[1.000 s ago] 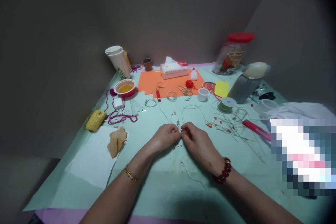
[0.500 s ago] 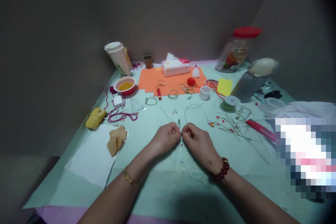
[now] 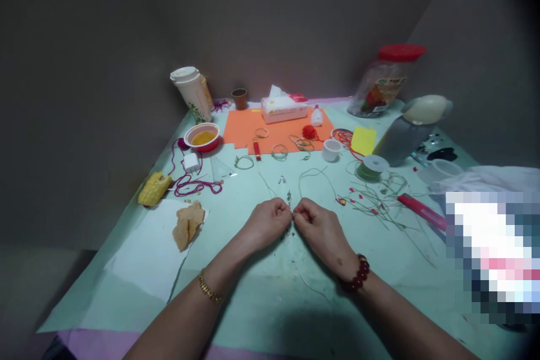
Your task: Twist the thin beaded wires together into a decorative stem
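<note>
The left hand (image 3: 270, 220) and the right hand (image 3: 314, 225) meet knuckle to knuckle low over the pale green counter (image 3: 261, 304), each curled closed with fingertips pinching a thin pale cord (image 3: 310, 287). The pinch lies between the two thumbs; the cord's loose end trails toward the viewer under the right wrist. What exactly sits at the pinch is too small to tell.

Just beyond the hands, more thin cord loops (image 3: 314, 177) lie on the counter. To the right are scattered cut cords with small red bits (image 3: 371, 199), a green spool of cord (image 3: 372, 167), and a red flat tool (image 3: 422, 211). To the left lie a broken piece of crisp flatbread (image 3: 188, 226) on white paper (image 3: 147, 259), a yellow cob of corn (image 3: 154, 188), and a tangle of magenta cord (image 3: 194, 185) around a white charger plug (image 3: 190, 162).

Farther back sit an orange paper sheet (image 3: 274, 129), a white tissue box (image 3: 283, 108), a red bowl of yellow liquid (image 3: 202, 137), a lidded paper cup (image 3: 189, 93) and a clear jar with a red lid (image 3: 386, 81). Its label is not readable.
</note>
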A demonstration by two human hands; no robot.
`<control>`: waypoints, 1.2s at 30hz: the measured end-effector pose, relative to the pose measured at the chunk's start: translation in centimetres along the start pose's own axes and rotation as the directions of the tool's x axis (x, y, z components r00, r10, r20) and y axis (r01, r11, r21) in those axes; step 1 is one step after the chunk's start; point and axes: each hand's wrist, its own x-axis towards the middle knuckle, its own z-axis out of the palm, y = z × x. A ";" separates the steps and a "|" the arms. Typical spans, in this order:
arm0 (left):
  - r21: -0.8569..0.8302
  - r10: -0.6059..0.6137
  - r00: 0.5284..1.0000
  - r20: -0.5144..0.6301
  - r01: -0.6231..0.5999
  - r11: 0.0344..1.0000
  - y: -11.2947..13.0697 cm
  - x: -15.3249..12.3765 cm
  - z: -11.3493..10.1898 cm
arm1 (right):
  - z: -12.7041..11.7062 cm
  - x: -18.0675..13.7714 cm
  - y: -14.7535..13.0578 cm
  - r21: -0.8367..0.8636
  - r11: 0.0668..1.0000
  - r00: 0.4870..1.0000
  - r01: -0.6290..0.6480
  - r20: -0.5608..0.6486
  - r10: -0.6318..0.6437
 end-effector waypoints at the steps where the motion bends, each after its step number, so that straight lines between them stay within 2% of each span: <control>1: -0.003 0.008 1.000 -0.006 -0.008 1.000 -0.1 0.0 0.0 | 0.0 -0.1 0.0 0.007 1.000 1.000 0.004 0.005 -0.004; 8: -0.010 0.055 0.998 0.019 -0.055 0.998 -0.7 0.2 -0.2 | -0.2 -0.3 -0.1 0.016 1.000 1.000 -0.003 0.018 0.003; 15: -0.020 0.034 0.999 -0.019 -0.034 0.999 -0.3 0.1 0.2 | 0.2 0.1 0.1 -0.098 0.995 1.000 0.020 0.007 -0.019; 21: 0.061 0.040 0.997 -0.068 -0.036 0.997 0.4 -0.4 0.0 | 0.4 0.0 0.1 -0.161 0.986 0.999 0.040 -0.011 -0.043; 25: 0.221 0.102 0.990 -0.098 -0.078 0.972 0.8 -1.2 -1.0 | 0.4 -0.3 -0.1 -0.157 0.986 0.998 0.059 -0.017 -0.063; 28: 0.348 0.138 0.989 -0.052 -0.111 0.931 1.4 -1.9 -1.9 | 0.2 -0.7 -0.3 -0.173 0.983 0.998 0.061 -0.010 -0.064; 32: 0.411 0.166 0.985 0.046 -0.170 0.896 2.3 -3.1 -2.8 | -0.9 -1.7 -0.1 -0.231 0.972 0.999 0.036 0.007 -0.035; 36: 0.414 0.211 0.977 0.032 -0.206 0.887 2.8 -3.7 -3.2 | -2.2 -3.4 0.1 -0.330 0.944 0.999 0.029 0.038 -0.018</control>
